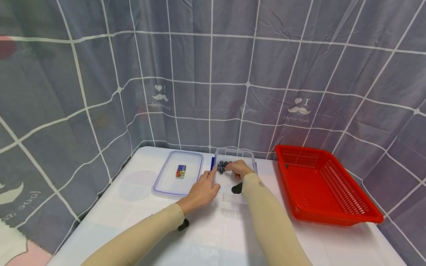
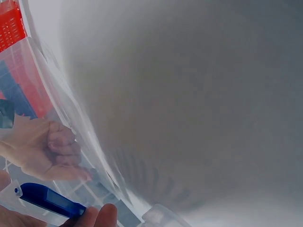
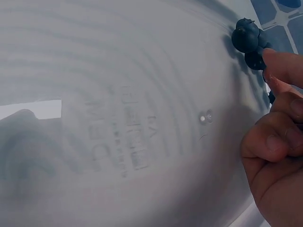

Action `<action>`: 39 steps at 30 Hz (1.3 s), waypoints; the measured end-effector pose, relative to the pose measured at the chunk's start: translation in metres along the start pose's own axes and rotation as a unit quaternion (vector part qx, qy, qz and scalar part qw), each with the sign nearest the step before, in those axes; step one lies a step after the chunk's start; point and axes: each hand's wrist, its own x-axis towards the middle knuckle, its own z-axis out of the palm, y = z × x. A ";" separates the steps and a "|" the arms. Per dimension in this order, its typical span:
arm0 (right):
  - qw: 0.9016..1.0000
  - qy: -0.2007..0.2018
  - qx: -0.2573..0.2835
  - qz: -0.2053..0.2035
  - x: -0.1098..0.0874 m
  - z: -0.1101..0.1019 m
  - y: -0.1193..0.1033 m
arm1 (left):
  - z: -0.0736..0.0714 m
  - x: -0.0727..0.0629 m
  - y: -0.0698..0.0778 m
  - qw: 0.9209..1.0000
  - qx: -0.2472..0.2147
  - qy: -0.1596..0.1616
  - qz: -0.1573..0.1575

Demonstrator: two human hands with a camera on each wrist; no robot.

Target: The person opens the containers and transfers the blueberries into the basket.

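Observation:
Dark blueberries [image 1: 221,167] lie clustered toward the left wall of a clear plastic box [image 1: 233,181] with blue side latches. My right hand [image 1: 239,168] reaches over the box, other fingers folded, its index fingertip right at a berry [image 3: 254,60]; I cannot tell whether it pinches that berry. At the box's left side, my left hand [image 1: 203,190] has its fingers extended along the wall. Its fingertips [image 2: 107,216] are close to the blue latch [image 2: 51,199]. Through the clear wall, the right hand [image 2: 42,149] appears in the left wrist view.
A clear lid [image 1: 166,183] with a blue rim and a colourful label [image 1: 181,171] lies flat left of the box. On the right stands a red perforated basket [image 1: 319,188]. A grey checked curtain [image 1: 229,99] hangs behind the white-covered table [image 1: 213,236].

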 end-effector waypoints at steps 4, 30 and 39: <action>1.000 0.004 -0.011 -0.002 0.006 0.002 0.002 | 0.000 0.001 0.000 1.000 0.003 0.004 0.000; 0.996 0.044 -0.078 0.002 0.014 0.009 0.002 | 0.002 0.000 0.000 1.000 -0.001 -0.003 -0.007; 0.996 0.052 -0.066 0.018 0.016 0.008 0.002 | 0.002 0.000 0.001 1.000 -0.007 -0.001 -0.004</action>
